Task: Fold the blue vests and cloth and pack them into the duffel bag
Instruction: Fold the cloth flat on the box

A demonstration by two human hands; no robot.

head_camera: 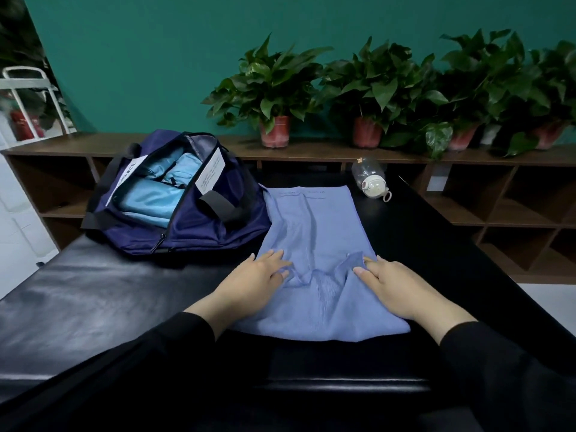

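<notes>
Blue vest (314, 244) lies flat on the black padded table (93, 291), its shoulder end toward the person and its hem away from them. Both hands rest on that near end. The left hand (258, 282) lies palm down with fingers straight and slightly spread, fingertips touching the strap on its side. The right hand (396, 288) also lies flat with fingers nearly straight, its fingertips against the raised fold of the other strap; neither hand plainly pinches the fabric. Black sleeves (162, 347) cover both forearms.

Just beyond the left hand sits the navy duffel bag (199, 226), unzipped, touching the vest's left edge, with folded lighter-blue cloth (156, 198) inside. Two white paper labels (212, 173) are fixed at its opening; their writing is too small to read. Faint lettering along the vest's far hem cannot be read either.

Beyond the right hand, past the vest's far corner, a clear bottle (371, 177) with a white lid lies on its side. Potted plants (274, 98) stand on the wooden shelf (93, 145) behind.
</notes>
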